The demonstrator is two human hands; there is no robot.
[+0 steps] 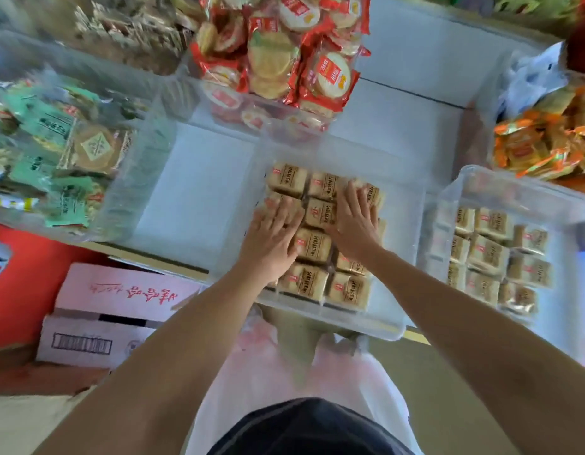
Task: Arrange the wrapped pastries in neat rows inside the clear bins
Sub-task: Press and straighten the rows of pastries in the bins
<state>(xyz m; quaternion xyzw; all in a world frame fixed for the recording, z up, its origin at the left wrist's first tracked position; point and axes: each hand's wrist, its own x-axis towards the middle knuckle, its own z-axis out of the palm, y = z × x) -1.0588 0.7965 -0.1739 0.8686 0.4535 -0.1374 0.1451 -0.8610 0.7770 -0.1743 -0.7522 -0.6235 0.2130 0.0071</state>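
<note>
One view only, worn on the head, looking steeply down and forward over both bare forearms. Wide-angle, with edges bowed and blurred. Close to the work: centred on the clear plastic bin (330,326) of tan wrapped pastries (312,244), at arm's reach, both hands inside it. At the right edge, a second clear bin (481,178); at top, red-wrapped round crackers (284,54); at left, green packets (55,152). Below, dark clothing and floor, with a pink-white cardboard box (120,290) lower left.

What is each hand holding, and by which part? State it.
Nothing is held. The left hand and right hand lie flat, fingers spread, pressing the tops of the wrapped pastries in the middle clear bin.
</note>
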